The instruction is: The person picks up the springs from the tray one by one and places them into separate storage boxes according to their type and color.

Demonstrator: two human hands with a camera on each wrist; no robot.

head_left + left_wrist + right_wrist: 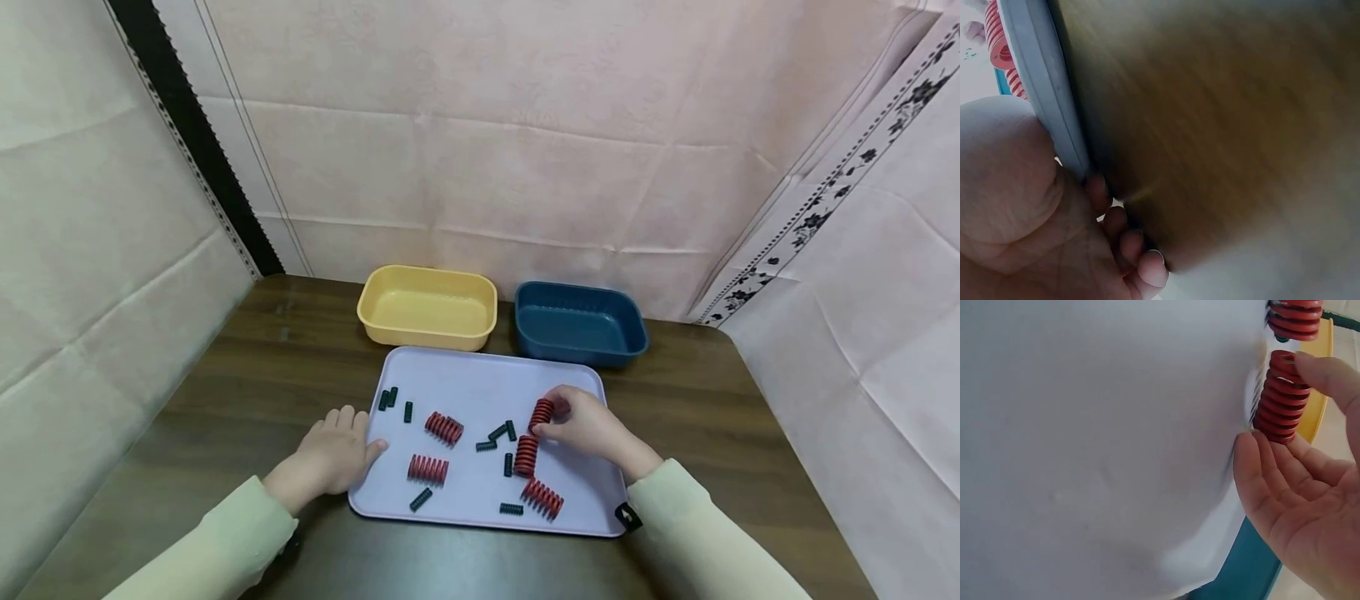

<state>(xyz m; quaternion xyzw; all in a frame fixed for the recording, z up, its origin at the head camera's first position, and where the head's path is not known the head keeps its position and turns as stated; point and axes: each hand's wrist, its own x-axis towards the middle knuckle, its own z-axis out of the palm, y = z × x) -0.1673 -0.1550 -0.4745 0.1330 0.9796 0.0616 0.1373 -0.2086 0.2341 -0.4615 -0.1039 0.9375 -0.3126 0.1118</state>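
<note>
My right hand [583,423] is over the right part of the white tray [585,500]. It pinches a red coil spring [1282,400] lengthwise, thumb at one end and fingertips at the other. Just below that, a second red spring [526,456] lies on the tray. My left hand [333,454] rests at the tray's left edge, thumb over the rim and fingers outside it. More red springs [444,428] and several small dark green springs [486,447] are scattered across the tray.
Behind the tray stand a yellow bin [427,308] on the left and a blue bin [581,323] on the right. Everything sits on a brown wooden table [225,417], with pale cloth [480,167] hung around its back and sides.
</note>
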